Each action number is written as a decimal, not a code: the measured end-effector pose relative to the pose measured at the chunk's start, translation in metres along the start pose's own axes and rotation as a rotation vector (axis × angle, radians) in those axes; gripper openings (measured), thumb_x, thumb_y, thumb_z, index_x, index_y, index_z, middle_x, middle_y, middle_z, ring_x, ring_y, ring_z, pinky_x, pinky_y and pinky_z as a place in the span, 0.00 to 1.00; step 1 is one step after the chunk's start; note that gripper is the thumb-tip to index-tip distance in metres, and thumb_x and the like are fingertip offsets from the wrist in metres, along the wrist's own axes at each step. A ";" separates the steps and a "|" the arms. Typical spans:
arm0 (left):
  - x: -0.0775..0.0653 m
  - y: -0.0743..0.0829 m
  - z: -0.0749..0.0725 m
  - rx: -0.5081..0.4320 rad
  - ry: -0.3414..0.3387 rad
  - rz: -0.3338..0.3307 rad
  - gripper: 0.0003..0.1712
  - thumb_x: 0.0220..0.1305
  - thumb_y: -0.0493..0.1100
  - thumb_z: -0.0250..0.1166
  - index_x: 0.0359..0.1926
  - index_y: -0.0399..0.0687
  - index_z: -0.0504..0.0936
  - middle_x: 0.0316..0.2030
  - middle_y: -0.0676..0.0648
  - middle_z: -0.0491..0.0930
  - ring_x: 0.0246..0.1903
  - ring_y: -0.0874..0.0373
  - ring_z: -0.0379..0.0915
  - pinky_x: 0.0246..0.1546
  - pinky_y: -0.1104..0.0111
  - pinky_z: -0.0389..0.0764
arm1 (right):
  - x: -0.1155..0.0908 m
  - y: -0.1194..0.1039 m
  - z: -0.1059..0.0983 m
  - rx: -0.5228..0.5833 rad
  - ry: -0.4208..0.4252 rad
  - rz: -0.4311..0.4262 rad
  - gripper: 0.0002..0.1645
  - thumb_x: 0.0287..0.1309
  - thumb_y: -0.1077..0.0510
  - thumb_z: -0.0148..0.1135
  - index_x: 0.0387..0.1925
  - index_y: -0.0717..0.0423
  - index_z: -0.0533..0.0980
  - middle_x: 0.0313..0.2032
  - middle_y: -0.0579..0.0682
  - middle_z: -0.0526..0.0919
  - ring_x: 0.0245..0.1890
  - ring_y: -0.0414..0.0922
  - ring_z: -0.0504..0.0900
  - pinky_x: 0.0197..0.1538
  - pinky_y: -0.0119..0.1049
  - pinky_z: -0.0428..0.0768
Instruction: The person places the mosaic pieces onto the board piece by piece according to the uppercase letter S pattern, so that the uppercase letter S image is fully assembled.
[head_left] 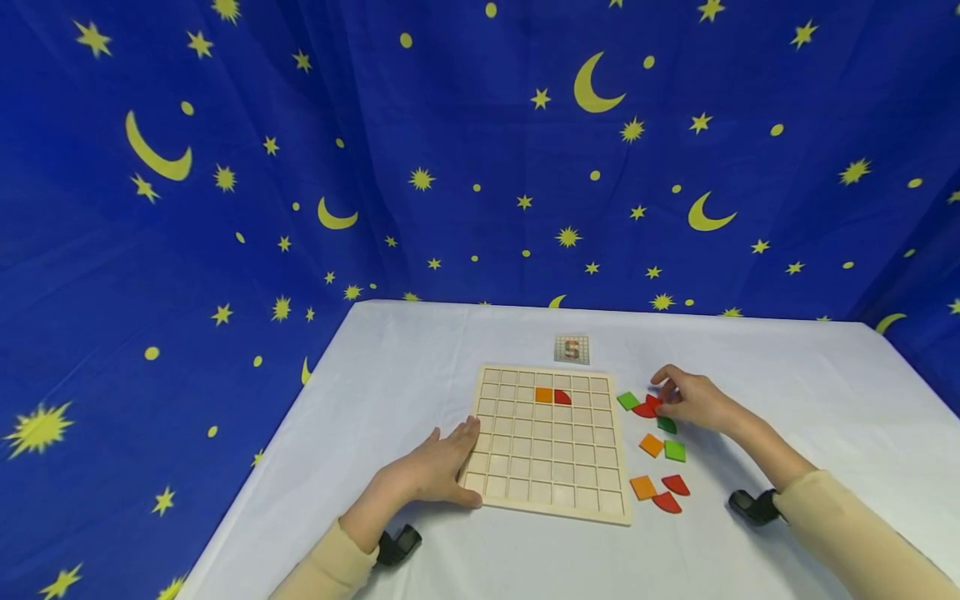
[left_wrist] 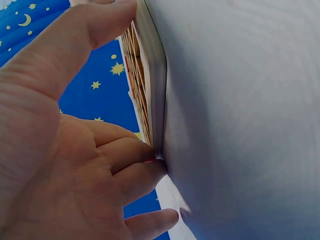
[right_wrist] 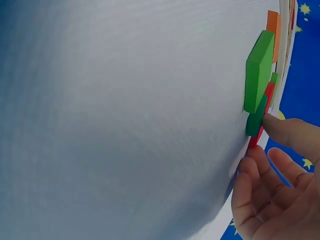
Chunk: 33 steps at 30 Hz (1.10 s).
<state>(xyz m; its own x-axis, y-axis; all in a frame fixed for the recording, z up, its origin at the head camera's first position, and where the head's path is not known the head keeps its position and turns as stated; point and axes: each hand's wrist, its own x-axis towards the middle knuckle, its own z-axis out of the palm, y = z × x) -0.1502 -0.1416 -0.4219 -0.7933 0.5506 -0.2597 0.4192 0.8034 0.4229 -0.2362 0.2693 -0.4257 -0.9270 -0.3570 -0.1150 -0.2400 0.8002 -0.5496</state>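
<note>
A square wooden grid board (head_left: 551, 446) lies on the table. In one of its upper rows an orange square tile (head_left: 543, 395) sits beside a red quarter-circle tile (head_left: 562, 397). My left hand (head_left: 431, 468) rests at the board's left side, fingers and thumb spread along its edge (left_wrist: 159, 90). To the right of the board, my right hand (head_left: 696, 400) pinches a red tile (right_wrist: 256, 139) between thumb and fingertips. Another red tile (head_left: 643, 410) and a dark green rounded tile (head_left: 667, 425) lie right by those fingertips.
A small card (head_left: 572, 349) with an S-shaped pattern lies behind the board. Right of the board lie green square tiles (head_left: 627, 402), orange squares (head_left: 651, 446) and red quarter-circles (head_left: 667, 502). A blue curtain (head_left: 465, 150) with stars and moons hangs behind the white-covered table (head_left: 420, 358).
</note>
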 end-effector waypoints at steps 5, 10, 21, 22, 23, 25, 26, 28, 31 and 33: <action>0.000 0.000 0.000 0.005 0.004 0.005 0.62 0.48 0.58 0.73 0.70 0.28 0.48 0.70 0.34 0.47 0.69 0.45 0.45 0.65 0.44 0.45 | 0.001 0.003 0.003 -0.001 0.015 -0.006 0.23 0.52 0.61 0.67 0.47 0.66 0.69 0.31 0.50 0.78 0.29 0.45 0.74 0.34 0.38 0.78; -0.001 0.001 0.000 0.005 0.005 0.004 0.62 0.48 0.58 0.73 0.70 0.28 0.48 0.70 0.34 0.47 0.69 0.46 0.44 0.65 0.44 0.45 | 0.003 0.004 0.004 -0.004 0.020 0.004 0.23 0.53 0.59 0.67 0.47 0.65 0.69 0.30 0.48 0.78 0.28 0.44 0.74 0.34 0.38 0.77; -0.002 0.002 -0.002 0.007 -0.003 -0.002 0.62 0.48 0.58 0.73 0.70 0.28 0.47 0.70 0.33 0.47 0.69 0.45 0.45 0.65 0.44 0.45 | 0.005 0.002 0.006 -0.014 0.032 -0.080 0.24 0.51 0.65 0.67 0.50 0.62 0.70 0.44 0.57 0.79 0.33 0.45 0.74 0.39 0.40 0.78; -0.002 0.002 -0.002 0.008 -0.002 -0.003 0.62 0.48 0.58 0.73 0.70 0.27 0.48 0.70 0.33 0.48 0.69 0.45 0.45 0.65 0.44 0.45 | 0.006 0.002 0.006 -0.015 0.029 -0.090 0.24 0.50 0.65 0.67 0.50 0.62 0.70 0.43 0.56 0.79 0.33 0.45 0.74 0.39 0.40 0.78; -0.002 0.002 -0.002 0.010 -0.003 -0.004 0.62 0.48 0.58 0.73 0.70 0.28 0.48 0.70 0.34 0.47 0.69 0.45 0.45 0.65 0.44 0.45 | 0.006 0.002 0.006 -0.018 0.030 -0.096 0.24 0.50 0.66 0.67 0.50 0.62 0.70 0.42 0.55 0.79 0.32 0.45 0.74 0.38 0.40 0.78; -0.001 0.002 -0.002 0.011 -0.003 -0.007 0.62 0.48 0.58 0.72 0.70 0.28 0.47 0.70 0.34 0.47 0.69 0.46 0.45 0.65 0.44 0.44 | 0.007 0.002 0.007 -0.027 0.035 -0.098 0.23 0.50 0.67 0.67 0.49 0.62 0.71 0.39 0.52 0.79 0.31 0.44 0.73 0.37 0.38 0.77; -0.001 0.002 -0.002 0.011 -0.002 -0.008 0.63 0.48 0.58 0.72 0.70 0.28 0.47 0.70 0.34 0.47 0.69 0.46 0.45 0.65 0.44 0.44 | 0.007 0.002 0.007 -0.031 0.036 -0.100 0.23 0.49 0.67 0.66 0.48 0.62 0.71 0.38 0.52 0.79 0.31 0.44 0.73 0.37 0.38 0.77; -0.001 0.002 -0.002 0.010 0.000 -0.011 0.63 0.48 0.58 0.73 0.70 0.29 0.48 0.70 0.35 0.47 0.69 0.46 0.45 0.65 0.44 0.44 | 0.007 0.002 0.007 -0.043 0.039 -0.103 0.22 0.49 0.67 0.67 0.48 0.63 0.71 0.36 0.50 0.79 0.30 0.44 0.73 0.36 0.38 0.77; -0.001 0.002 -0.001 0.007 0.001 -0.014 0.63 0.47 0.59 0.73 0.71 0.29 0.47 0.70 0.35 0.47 0.70 0.47 0.45 0.65 0.45 0.44 | 0.007 0.003 0.007 -0.054 0.038 -0.095 0.20 0.49 0.66 0.67 0.45 0.62 0.72 0.34 0.49 0.78 0.29 0.43 0.72 0.34 0.36 0.76; -0.001 0.002 -0.001 0.005 0.002 -0.013 0.63 0.47 0.59 0.73 0.70 0.29 0.48 0.70 0.35 0.47 0.70 0.47 0.45 0.65 0.45 0.44 | 0.006 0.002 0.007 -0.062 0.036 -0.093 0.19 0.50 0.66 0.68 0.44 0.62 0.72 0.34 0.49 0.77 0.28 0.43 0.71 0.32 0.35 0.75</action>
<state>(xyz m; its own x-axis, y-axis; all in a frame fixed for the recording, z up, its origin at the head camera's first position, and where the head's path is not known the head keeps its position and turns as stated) -0.1490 -0.1405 -0.4196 -0.7998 0.5394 -0.2632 0.4110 0.8118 0.4148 -0.2409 0.2658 -0.4331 -0.9094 -0.4144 -0.0349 -0.3420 0.7930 -0.5042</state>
